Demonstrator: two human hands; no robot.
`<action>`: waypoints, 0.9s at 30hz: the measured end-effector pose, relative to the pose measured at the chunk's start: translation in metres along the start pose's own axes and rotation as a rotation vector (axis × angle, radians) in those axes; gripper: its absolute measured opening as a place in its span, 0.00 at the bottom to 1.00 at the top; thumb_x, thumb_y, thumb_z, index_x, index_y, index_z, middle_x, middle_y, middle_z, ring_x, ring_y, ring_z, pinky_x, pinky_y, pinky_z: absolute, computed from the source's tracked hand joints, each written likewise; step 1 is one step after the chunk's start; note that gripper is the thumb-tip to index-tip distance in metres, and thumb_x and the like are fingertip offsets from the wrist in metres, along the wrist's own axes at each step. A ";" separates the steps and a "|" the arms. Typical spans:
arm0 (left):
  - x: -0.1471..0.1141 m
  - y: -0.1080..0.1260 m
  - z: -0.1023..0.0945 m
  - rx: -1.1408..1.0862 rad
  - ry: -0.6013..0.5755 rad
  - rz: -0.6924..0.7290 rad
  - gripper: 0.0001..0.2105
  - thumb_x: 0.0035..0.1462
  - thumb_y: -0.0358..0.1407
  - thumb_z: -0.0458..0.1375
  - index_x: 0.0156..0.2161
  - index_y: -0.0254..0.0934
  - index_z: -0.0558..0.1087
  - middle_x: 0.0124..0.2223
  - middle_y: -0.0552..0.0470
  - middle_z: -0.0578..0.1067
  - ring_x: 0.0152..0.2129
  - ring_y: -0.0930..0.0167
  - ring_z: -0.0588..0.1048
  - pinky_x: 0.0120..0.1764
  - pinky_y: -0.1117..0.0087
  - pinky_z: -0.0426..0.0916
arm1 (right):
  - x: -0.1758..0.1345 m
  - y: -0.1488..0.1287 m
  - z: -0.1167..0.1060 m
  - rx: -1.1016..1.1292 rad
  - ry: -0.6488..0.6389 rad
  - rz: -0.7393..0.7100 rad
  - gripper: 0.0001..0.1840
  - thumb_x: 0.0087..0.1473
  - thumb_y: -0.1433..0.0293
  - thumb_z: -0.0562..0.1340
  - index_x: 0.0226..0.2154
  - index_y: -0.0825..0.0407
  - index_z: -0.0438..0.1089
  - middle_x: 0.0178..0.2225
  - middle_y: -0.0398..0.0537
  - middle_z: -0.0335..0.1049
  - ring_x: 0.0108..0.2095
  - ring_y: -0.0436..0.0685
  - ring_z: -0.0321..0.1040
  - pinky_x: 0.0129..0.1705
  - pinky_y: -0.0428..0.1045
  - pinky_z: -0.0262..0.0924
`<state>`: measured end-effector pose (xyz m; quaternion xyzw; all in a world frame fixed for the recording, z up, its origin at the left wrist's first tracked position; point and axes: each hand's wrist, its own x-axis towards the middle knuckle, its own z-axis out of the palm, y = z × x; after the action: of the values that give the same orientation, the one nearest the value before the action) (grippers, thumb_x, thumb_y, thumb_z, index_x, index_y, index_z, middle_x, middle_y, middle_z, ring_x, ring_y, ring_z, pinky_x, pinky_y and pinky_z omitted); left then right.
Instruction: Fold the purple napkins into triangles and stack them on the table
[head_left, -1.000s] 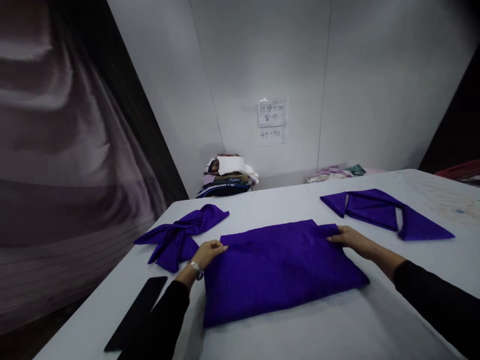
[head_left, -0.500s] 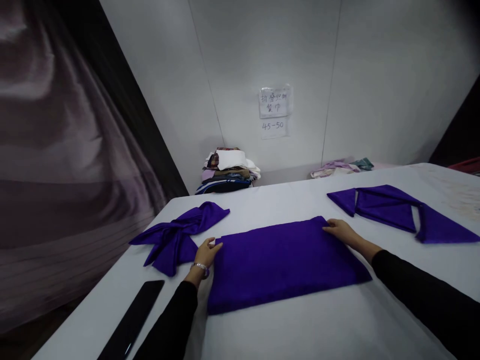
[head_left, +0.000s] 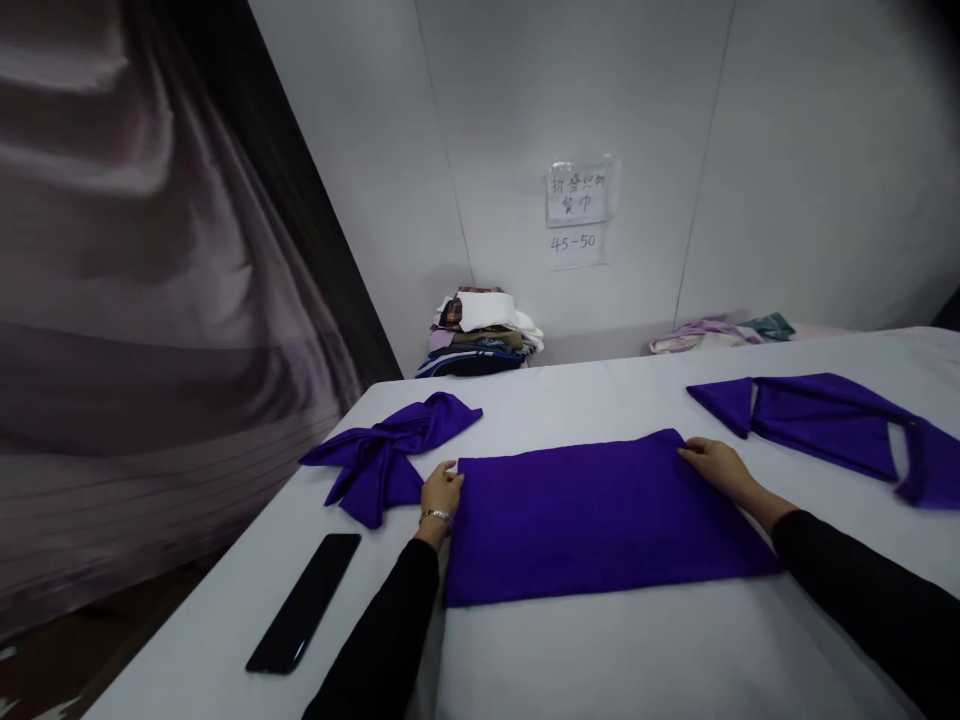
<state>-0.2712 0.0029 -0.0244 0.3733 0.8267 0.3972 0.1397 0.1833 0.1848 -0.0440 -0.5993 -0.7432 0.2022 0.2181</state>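
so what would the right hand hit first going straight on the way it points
The flat purple cloth, whose far right corner the right hand seems to touch, though depth is unclear.

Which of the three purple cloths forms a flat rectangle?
The middle cloth, with the left hand and right hand at its far corners. The left cloth is bunched; the right cloth is an angular band with gaps.

White table (head_left: 585, 660): purple cloths (head_left: 600, 525), black phone (head_left: 306, 603)
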 end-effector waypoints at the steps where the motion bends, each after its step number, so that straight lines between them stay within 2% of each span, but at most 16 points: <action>1: -0.001 0.001 -0.001 0.025 0.006 -0.002 0.14 0.47 0.31 0.55 0.43 0.34 0.70 0.26 0.54 0.76 0.23 0.73 0.73 0.28 0.74 0.64 | 0.001 0.001 0.000 0.002 -0.010 0.002 0.14 0.48 0.60 0.54 0.28 0.50 0.71 0.27 0.46 0.73 0.29 0.56 0.69 0.29 0.47 0.56; 11: -0.008 0.007 -0.005 0.199 0.020 0.047 0.18 0.48 0.31 0.56 0.47 0.36 0.68 0.40 0.48 0.75 0.37 0.67 0.73 0.40 0.70 0.64 | -0.006 -0.008 -0.004 -0.094 0.022 0.012 0.13 0.48 0.60 0.55 0.30 0.50 0.70 0.29 0.46 0.73 0.30 0.55 0.67 0.27 0.46 0.53; 20: -0.010 0.007 -0.006 0.211 0.024 0.022 0.16 0.48 0.30 0.54 0.45 0.36 0.68 0.30 0.53 0.75 0.29 0.69 0.74 0.34 0.72 0.65 | -0.007 -0.014 -0.008 -0.027 0.031 0.043 0.13 0.49 0.61 0.55 0.31 0.50 0.71 0.30 0.46 0.73 0.32 0.56 0.67 0.28 0.46 0.54; 27: -0.010 0.006 -0.004 0.232 0.044 0.009 0.16 0.50 0.31 0.53 0.47 0.35 0.68 0.32 0.51 0.76 0.31 0.68 0.74 0.35 0.71 0.65 | -0.006 -0.015 -0.005 -0.055 0.067 0.035 0.15 0.51 0.60 0.54 0.33 0.49 0.71 0.33 0.47 0.73 0.35 0.57 0.67 0.30 0.47 0.55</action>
<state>-0.2632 -0.0044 -0.0180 0.3817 0.8683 0.3077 0.0756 0.1748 0.1765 -0.0319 -0.6243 -0.7303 0.1652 0.2228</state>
